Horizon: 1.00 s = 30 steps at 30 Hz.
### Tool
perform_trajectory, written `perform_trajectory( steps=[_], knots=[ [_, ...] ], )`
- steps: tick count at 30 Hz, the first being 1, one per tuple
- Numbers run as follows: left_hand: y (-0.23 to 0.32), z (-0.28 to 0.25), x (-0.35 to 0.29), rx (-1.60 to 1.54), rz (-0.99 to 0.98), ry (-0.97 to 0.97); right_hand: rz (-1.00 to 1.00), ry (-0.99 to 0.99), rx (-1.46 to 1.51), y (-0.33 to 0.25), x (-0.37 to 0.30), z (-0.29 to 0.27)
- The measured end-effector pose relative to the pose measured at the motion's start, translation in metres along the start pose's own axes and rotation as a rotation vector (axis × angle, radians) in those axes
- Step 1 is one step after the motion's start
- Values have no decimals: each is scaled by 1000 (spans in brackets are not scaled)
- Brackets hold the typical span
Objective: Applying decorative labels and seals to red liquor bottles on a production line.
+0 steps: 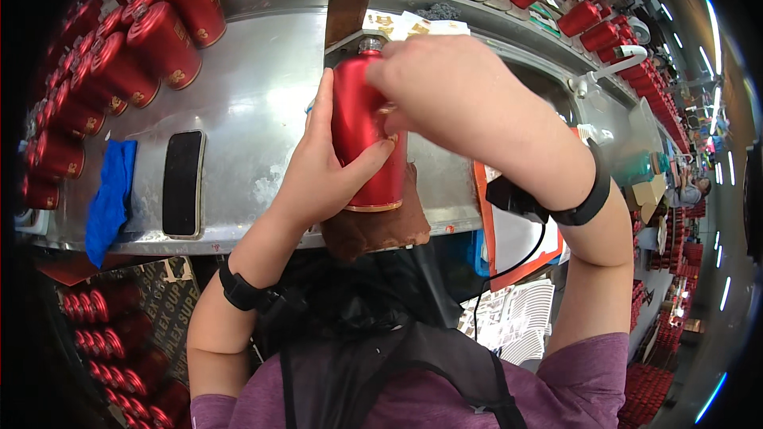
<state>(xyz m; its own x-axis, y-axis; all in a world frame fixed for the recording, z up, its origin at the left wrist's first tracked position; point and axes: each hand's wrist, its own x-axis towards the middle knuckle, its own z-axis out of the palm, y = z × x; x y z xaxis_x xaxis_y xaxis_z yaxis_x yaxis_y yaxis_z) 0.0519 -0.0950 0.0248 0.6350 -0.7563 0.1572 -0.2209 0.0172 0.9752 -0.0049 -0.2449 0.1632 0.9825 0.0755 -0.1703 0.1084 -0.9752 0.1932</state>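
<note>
From here, the glossy red cylindrical bottle point(359, 115) rests over a brown cloth point(373, 236) at the metal bench's point(246, 111) near edge. The left hand point(324, 165) clamps its fingers around it; whether the right hand's point(441, 83) curled fingers pinch anything, I can't tell. A steady left grip should prevent turning.

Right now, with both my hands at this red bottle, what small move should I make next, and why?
Perhaps hold the left hand steady against the red bottle and ease the right hand slightly aside: it hides part of the bottle's upper right side, while the left already braces the other side with its thumb across the front.
</note>
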Motion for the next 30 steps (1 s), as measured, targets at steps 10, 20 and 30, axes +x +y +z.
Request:
perform_trajectory(
  steps=[10,20,30],
  knots=[
    [12,-4,17,-526,-233,-17,471,386,799,44,-21,67],
    [15,4,32,-387,-230,-12,340,270,1959,-20,-35,132],
    [16,4,34,-522,-288,17,332,351,2079,-25,-32,126]
  ],
)
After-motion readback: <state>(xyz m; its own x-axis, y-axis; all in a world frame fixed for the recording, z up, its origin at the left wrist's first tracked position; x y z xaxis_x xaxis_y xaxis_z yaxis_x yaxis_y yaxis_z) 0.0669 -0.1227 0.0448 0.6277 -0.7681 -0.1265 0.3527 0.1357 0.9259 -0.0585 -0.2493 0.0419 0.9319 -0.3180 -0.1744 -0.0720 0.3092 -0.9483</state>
